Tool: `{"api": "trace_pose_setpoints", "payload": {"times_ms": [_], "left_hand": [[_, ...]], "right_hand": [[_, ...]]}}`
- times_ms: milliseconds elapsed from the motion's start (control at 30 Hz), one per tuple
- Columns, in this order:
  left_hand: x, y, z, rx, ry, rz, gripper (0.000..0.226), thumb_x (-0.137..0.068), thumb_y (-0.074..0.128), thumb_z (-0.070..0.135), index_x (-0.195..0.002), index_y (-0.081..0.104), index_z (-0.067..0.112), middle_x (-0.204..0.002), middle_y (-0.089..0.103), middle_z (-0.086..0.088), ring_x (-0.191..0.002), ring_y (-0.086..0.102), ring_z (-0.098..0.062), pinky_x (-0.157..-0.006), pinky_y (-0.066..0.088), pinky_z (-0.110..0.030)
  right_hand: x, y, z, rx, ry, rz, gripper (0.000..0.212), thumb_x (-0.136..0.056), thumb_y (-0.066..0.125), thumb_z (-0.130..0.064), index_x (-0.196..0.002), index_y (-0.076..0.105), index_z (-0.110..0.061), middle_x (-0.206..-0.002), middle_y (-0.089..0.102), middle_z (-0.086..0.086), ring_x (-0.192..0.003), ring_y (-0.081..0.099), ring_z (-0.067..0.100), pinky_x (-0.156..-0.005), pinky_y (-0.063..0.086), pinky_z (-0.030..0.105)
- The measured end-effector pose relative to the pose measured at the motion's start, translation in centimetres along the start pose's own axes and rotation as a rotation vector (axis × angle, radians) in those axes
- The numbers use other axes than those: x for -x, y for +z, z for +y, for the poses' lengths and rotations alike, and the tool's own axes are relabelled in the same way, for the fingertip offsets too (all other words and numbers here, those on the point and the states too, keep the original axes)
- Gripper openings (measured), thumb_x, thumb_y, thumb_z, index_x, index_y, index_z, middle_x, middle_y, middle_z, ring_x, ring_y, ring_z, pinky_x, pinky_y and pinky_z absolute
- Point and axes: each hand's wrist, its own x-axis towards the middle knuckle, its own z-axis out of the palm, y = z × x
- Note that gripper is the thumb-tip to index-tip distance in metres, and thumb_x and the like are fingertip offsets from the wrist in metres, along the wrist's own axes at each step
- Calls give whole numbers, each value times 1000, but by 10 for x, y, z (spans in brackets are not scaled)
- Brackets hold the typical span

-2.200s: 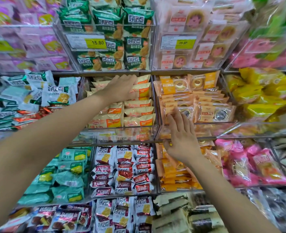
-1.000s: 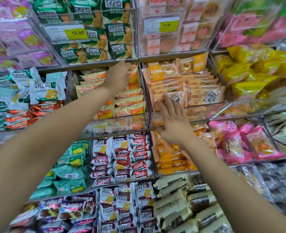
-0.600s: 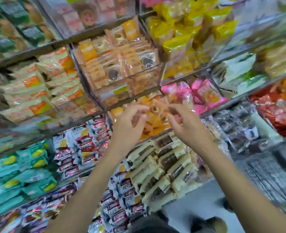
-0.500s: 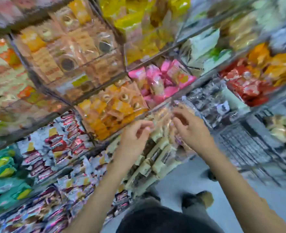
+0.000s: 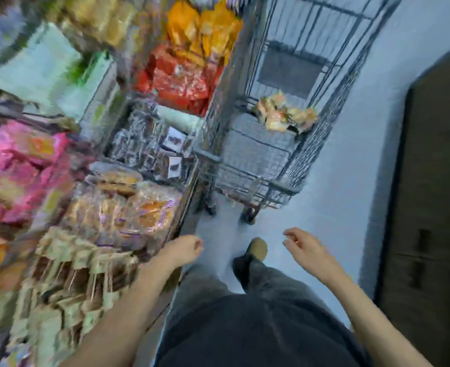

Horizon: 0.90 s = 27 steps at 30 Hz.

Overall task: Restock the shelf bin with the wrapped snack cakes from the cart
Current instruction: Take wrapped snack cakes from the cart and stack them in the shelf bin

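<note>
A grey wire cart stands in the aisle ahead. In it lies a small heap of clear-wrapped orange-and-cream snack cakes. My left hand hangs low beside the shelf's end, fingers loosely curled, holding nothing. My right hand hovers over the floor with relaxed, slightly spread fingers, also holding nothing. Both hands are well short of the cart. The picture is blurred by motion, and the shelf bins on the left are smeared.
Shelf bins of wrapped snacks fill the left side: pink, brown, silver, red and orange packs. A dark cabinet lines the right. Pale floor runs between. My foot steps forward under my hands.
My view has swung from the shelf bins down and right to the aisle and cart. Both hands have left the bins and dropped low, holding nothing.
</note>
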Motion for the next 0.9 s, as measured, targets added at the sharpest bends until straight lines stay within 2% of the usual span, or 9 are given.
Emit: {"api": "trace_pose_setpoints", "payload": {"times_ms": [100,200,267,367,467,567,733,833,900], "left_hand": [[-20,-15,43,96,74,83,27,-96,48,18,-116,60,5,-114,65,-13,-107,60,-23,-88,39,-25],[-32,-43,87,309,183,188,19,-97,47,15,-111,60,11,-95,66,3,-85,60,-11,-74,41,-13],[-42,-69,108,467,218,278,17,-97,45,14,-104,59,23,-89,64,16,-82,62,-2,-76,46,-11],[-71,-112,131,565,266,392,20,-97,44,15,-99,55,32,-92,64,19,-82,61,6,-74,44,-6],[-130,-150,145,533,223,268,18,-97,43,20,-109,54,30,-106,63,12,-95,60,-2,-85,45,-18],[-213,-177,154,377,125,26,28,-98,42,27,-123,52,21,-121,59,2,-108,56,-13,-96,44,-31],[-344,-200,163,105,68,-171,32,-99,40,21,-126,51,10,-128,55,-7,-109,54,-20,-82,38,-24],[-419,-204,171,91,-42,-61,36,-98,38,20,-133,44,9,-132,52,-9,-115,53,-25,-88,40,-27],[-464,-203,177,230,-118,85,42,-98,41,23,-137,37,9,-135,48,-9,-119,50,-28,-95,40,-32]], "right_hand": [[-16,-25,16,-2,33,-26,25,-96,49,-17,-118,59,-13,-95,59,-2,-91,57,20,-73,34,21],[-39,-47,14,-113,21,18,21,-94,50,-13,-111,62,-14,-93,64,1,-83,59,18,-64,35,14],[-56,-61,2,-253,22,70,19,-94,49,-9,-101,61,-21,-90,68,0,-79,64,19,-61,40,8],[-86,-81,-23,-411,15,134,22,-93,49,-11,-89,59,-30,-82,69,-9,-79,66,12,-64,45,10],[-128,-97,-46,-450,5,119,20,-94,48,-15,-93,58,-32,-84,68,-11,-77,62,0,-69,46,15],[-184,-109,-58,-436,50,98,16,-95,47,-20,-100,58,-30,-85,67,-9,-79,62,5,-69,45,18],[-288,-117,-56,-497,228,43,14,-97,44,-18,-99,55,-26,-92,66,2,-79,61,20,-68,47,29],[-352,-113,-38,-558,347,51,14,-98,42,-18,-96,56,-19,-93,65,5,-83,61,22,-71,47,28],[-390,-107,-24,-614,420,70,20,-99,41,-20,-96,58,-10,-94,66,11,-84,61,27,-77,48,36]]}}
